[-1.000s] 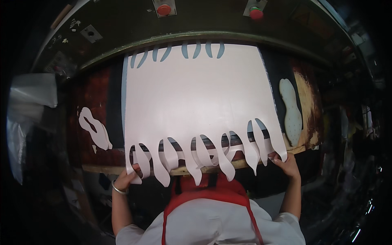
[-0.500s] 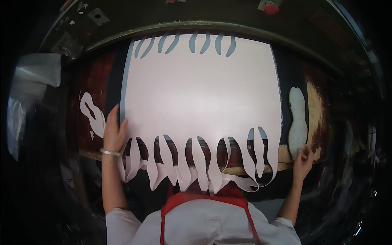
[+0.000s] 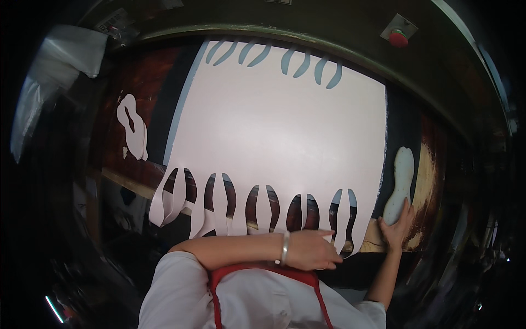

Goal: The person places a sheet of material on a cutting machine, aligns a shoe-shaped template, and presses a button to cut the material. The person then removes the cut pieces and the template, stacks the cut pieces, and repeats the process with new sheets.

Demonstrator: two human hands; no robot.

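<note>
A large white sheet (image 3: 279,131) lies on the dark work surface, with curved slots cut along its near and far edges. My left hand (image 3: 312,249), with a bracelet at the wrist, reaches across my body to the sheet's near right strips, fingers flat on them. My right hand (image 3: 395,227) rests on the lower end of a white sole-shaped piece (image 3: 399,183) lying right of the sheet, fingers spread over it.
Another white cut-out piece (image 3: 133,126) lies left of the sheet. A red push button (image 3: 398,38) sits on the machine frame at the back right. A pale wrapped bundle (image 3: 60,66) is at the far left. The bench's front edge runs just before my apron.
My left hand has swung from the sheet's left edge across to its near right corner. My right hand has moved up onto the sole-shaped piece. The view has shifted left.
</note>
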